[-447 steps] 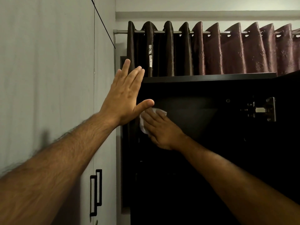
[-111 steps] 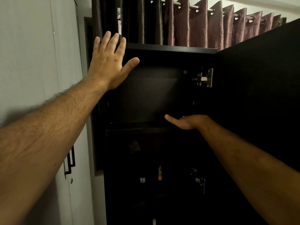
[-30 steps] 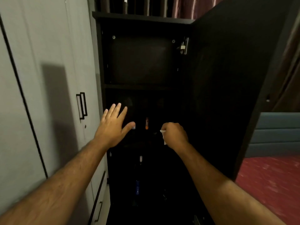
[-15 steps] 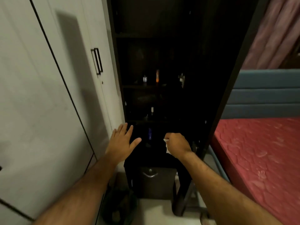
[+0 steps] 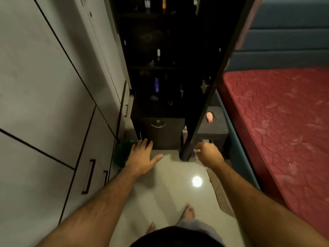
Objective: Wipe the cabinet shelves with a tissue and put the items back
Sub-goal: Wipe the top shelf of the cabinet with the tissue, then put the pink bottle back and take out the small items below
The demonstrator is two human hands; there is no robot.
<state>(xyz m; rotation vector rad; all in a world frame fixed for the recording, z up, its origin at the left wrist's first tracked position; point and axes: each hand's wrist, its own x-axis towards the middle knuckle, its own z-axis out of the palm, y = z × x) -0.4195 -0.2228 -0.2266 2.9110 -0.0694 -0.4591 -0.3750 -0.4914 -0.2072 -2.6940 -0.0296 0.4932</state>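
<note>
White tissue (image 5: 200, 160) bunched in the clenched right hand (image 5: 208, 155), left hand (image 5: 142, 156) spread and empty — both low before the dark cabinet (image 5: 160, 72); lower shelves judged next, needing a reach inside.

Glossy pale floor (image 5: 160, 196); red mattress (image 5: 284, 125)

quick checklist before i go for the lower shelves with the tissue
1. Tissue gripped in right hand: ok.
2. Left hand free, fingers spread: ok.
3. Cabinet door open, shelves reachable: ok.
4. Lower shelves cleared: not ok, blue bottle and other small items sit there.
5. Shelf dirt visible: cannot tell, interior too dark.
6. Peach bottle lies on the side table, still to go back: not ok.
</note>
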